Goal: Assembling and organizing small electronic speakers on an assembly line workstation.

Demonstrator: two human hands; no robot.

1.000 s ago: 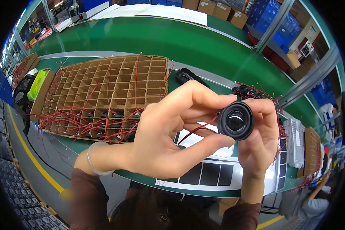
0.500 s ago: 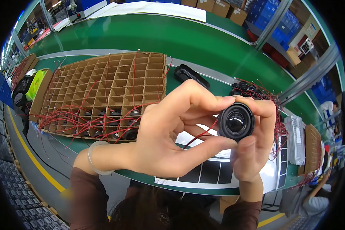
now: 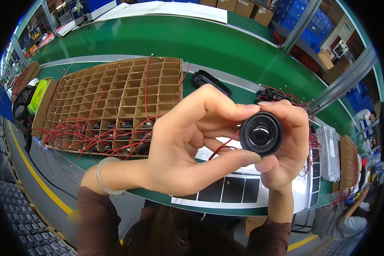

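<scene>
A small round black speaker with a glossy domed centre is held up in front of me, its face toward me. My left hand pinches its rim between thumb and forefinger from the left. From the other side, my right hand grips the same rim with fingers and thumb. Red wire trails from the speaker's left edge past my left palm. Below the hands lies a white sheet with black squares. My hands hide part of it.
On the left, a cardboard divider box holds speakers with tangled red wires in its near cells. A black case lies beyond my hands. More speakers are heaped behind my right hand. A clear plastic package sits at the right.
The speaker has turned slightly and shifted a little left, still between both hands. My right thumb has slid down and curled at its lower rim.
</scene>
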